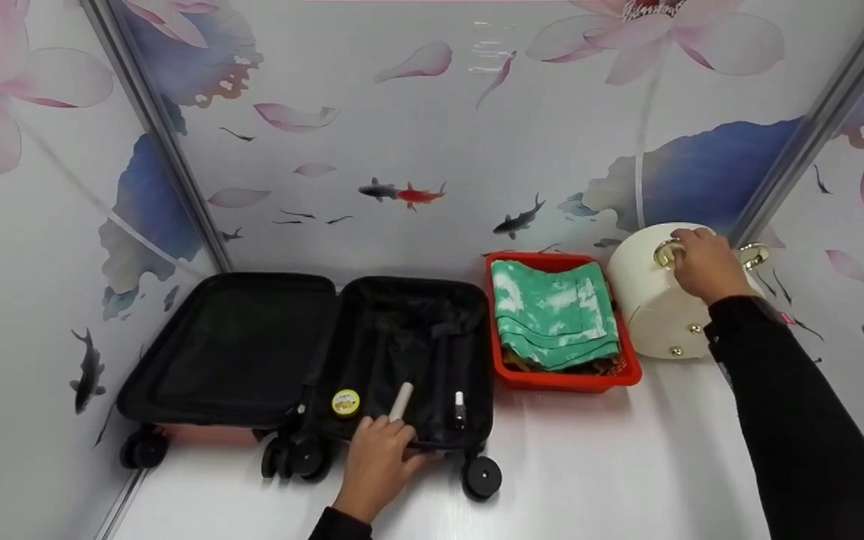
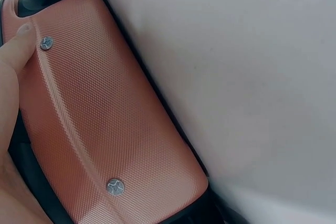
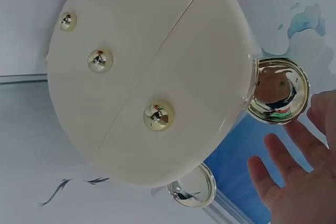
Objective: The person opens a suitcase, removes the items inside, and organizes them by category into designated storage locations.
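My left hand (image 1: 379, 457) grips the near rim of an open suitcase (image 1: 481, 352). Its fingers reach over the black-lined edge, while the thumb presses the pink outer shell (image 2: 100, 93). Inside, close to those fingers, lies a cream tube (image 1: 401, 401). A round yellow-lidded tin (image 1: 346, 403) and a small dark bottle with a white cap (image 1: 460, 411) are in the same half. On the right, my right hand (image 1: 706, 262) pinches a gold ring handle (image 3: 302, 85) of a cream round case (image 3: 157, 61). Gold knobs (image 3: 158, 115) stud its face.
Between suitcase and case stands a red basket (image 1: 563, 382) with folded green-and-white cloth (image 1: 552, 307) in it. The suitcase's other half (image 1: 237, 352) lies open at the left. Patterned panels (image 1: 402, 135) enclose the white surface. Black wheels (image 1: 481, 478) stick out in front.
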A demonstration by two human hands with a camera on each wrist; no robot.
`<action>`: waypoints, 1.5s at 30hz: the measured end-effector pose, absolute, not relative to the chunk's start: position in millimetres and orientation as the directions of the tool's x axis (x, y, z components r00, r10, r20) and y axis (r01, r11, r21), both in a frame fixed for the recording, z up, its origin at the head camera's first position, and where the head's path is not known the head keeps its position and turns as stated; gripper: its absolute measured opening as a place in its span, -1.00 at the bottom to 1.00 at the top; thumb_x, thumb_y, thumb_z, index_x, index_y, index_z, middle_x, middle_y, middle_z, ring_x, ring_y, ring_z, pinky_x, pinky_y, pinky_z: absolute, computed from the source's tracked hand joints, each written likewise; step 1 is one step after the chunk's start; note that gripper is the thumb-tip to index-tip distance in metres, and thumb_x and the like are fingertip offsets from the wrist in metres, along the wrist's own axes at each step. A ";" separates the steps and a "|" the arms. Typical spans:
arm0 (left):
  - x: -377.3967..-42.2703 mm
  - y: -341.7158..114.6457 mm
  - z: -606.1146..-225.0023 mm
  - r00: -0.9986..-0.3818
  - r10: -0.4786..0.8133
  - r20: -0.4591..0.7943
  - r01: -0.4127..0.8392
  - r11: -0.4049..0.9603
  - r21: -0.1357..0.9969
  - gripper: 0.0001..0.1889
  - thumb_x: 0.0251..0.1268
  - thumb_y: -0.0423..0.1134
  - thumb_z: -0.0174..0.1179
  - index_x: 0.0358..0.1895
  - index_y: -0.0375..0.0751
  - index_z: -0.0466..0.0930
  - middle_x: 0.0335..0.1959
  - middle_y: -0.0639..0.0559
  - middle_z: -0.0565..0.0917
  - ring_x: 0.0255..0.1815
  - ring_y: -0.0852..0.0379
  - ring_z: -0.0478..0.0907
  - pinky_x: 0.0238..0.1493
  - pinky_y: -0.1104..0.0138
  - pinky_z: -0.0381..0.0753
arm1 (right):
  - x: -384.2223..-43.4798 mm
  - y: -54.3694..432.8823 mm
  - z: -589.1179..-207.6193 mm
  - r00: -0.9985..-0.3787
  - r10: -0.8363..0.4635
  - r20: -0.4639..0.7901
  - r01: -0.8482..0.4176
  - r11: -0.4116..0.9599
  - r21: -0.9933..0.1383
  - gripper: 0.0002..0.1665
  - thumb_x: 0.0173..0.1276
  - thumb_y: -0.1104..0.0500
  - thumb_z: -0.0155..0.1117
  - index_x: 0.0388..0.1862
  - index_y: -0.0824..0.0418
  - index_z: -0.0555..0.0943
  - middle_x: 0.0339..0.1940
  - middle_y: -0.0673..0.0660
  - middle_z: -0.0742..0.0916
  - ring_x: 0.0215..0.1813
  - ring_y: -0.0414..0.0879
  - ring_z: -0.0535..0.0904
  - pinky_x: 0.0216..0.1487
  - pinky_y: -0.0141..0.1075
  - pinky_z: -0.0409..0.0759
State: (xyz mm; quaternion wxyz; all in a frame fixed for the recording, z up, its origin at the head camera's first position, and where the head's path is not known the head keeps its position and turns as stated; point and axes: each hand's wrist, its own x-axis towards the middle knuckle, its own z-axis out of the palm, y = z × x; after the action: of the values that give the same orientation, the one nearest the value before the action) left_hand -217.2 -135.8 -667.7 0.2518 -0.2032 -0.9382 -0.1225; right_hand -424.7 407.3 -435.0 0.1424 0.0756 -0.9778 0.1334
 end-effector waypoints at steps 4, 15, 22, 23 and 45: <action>-211.6 -135.1 -669.7 -0.808 0.332 0.486 0.448 0.883 0.141 -0.57 0.13 0.29 0.62 -0.31 0.06 0.74 -0.36 0.18 0.78 -0.32 0.11 0.59 -0.20 0.22 0.38 | -420.9 413.4 -451.0 -0.958 -0.098 0.268 -0.179 0.938 -0.297 -0.48 0.65 0.32 -0.10 0.46 0.51 0.45 0.34 0.69 0.52 0.31 0.78 0.44 0.33 0.58 0.39; -214.9 -129.2 -669.5 -0.787 0.348 0.510 0.469 0.874 0.128 -0.56 0.13 0.30 0.62 -0.33 0.06 0.71 -0.38 0.18 0.77 -0.33 0.09 0.58 -0.18 0.20 0.39 | -416.8 417.1 -466.4 -0.969 0.016 0.246 -0.065 0.946 -0.317 -0.45 0.45 0.35 -0.04 0.38 0.49 0.45 0.20 0.70 0.57 0.17 0.80 0.47 0.20 0.58 0.44; -213.3 -125.3 -670.3 -0.770 0.359 0.528 0.485 0.866 0.119 -0.57 0.08 0.27 0.65 -0.34 0.07 0.70 -0.40 0.19 0.76 -0.36 0.11 0.56 -0.22 0.22 0.37 | -416.3 420.5 -467.4 -0.968 0.004 0.252 -0.061 0.966 -0.250 -0.61 0.59 0.28 0.02 0.25 0.50 0.49 0.07 0.72 0.61 0.06 0.84 0.49 0.07 0.64 0.50; -213.9 -125.3 -669.4 -0.774 0.357 0.522 0.482 0.868 0.122 -0.57 0.09 0.28 0.64 -0.33 0.07 0.70 -0.40 0.19 0.76 -0.35 0.10 0.56 -0.22 0.22 0.37 | -416.9 421.4 -466.2 -0.969 0.002 0.248 -0.061 0.967 -0.247 -0.61 0.59 0.27 0.01 0.25 0.49 0.49 0.07 0.71 0.61 0.06 0.84 0.49 0.07 0.64 0.50; -216.9 -135.5 -665.8 -0.794 0.308 0.524 0.436 0.889 0.138 -0.58 0.09 0.25 0.65 -0.31 0.06 0.73 -0.36 0.16 0.78 -0.32 0.08 0.59 -0.20 0.20 0.37 | -404.6 421.8 -424.7 -0.967 -0.243 0.076 -0.252 0.957 -0.145 -0.79 0.61 0.31 0.14 0.02 0.45 0.63 -0.07 0.51 0.78 0.09 0.55 0.69 0.22 0.38 0.59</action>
State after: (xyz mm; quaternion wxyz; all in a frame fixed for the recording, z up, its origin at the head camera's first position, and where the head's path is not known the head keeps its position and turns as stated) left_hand -216.9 -135.5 -665.8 0.2524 -0.1982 -0.9385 -0.1270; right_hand -404.6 421.8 -424.7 0.0287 0.1254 -0.9887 0.0769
